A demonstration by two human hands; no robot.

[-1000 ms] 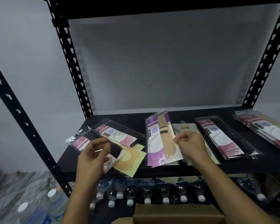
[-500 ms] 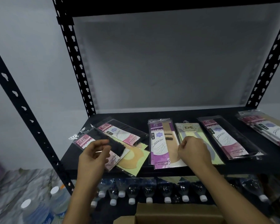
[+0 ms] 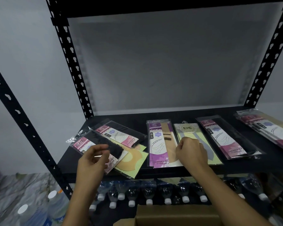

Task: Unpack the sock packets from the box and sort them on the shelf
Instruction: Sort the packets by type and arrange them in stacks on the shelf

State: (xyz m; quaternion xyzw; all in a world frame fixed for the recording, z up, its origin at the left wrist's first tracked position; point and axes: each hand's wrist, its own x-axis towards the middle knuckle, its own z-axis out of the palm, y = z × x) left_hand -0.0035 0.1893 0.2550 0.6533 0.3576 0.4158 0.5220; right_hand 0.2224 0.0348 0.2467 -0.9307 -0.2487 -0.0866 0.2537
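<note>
Sock packets lie in a row on the black shelf board [image 3: 170, 115]. At the left, a pink packet with black socks [image 3: 87, 141] rests on a yellow packet with tan socks [image 3: 132, 162], and another pink packet [image 3: 119, 134] lies behind. My left hand [image 3: 93, 159] hovers at the front pink packet's near end, fingers apart. A purple packet [image 3: 158, 144] lies in the middle. My right hand [image 3: 191, 152] is a closed fist over the yellow-green packet [image 3: 188, 128], next to the purple one. Further right lie a pink-and-black packet [image 3: 224, 139] and a stack [image 3: 268, 128].
The open cardboard box [image 3: 175, 216] sits at the bottom of the view, below my arms. Rows of capped water bottles [image 3: 149, 193] fill the level under the shelf board. More bottles [image 3: 23, 211] stand at the lower left. Perforated black uprights [image 3: 72, 62] frame the shelf.
My right hand laid the purple packet flat on the shelf and closed into a fist beside it. My left hand lowered the pink packet with black socks onto the left pile and loosened.
</note>
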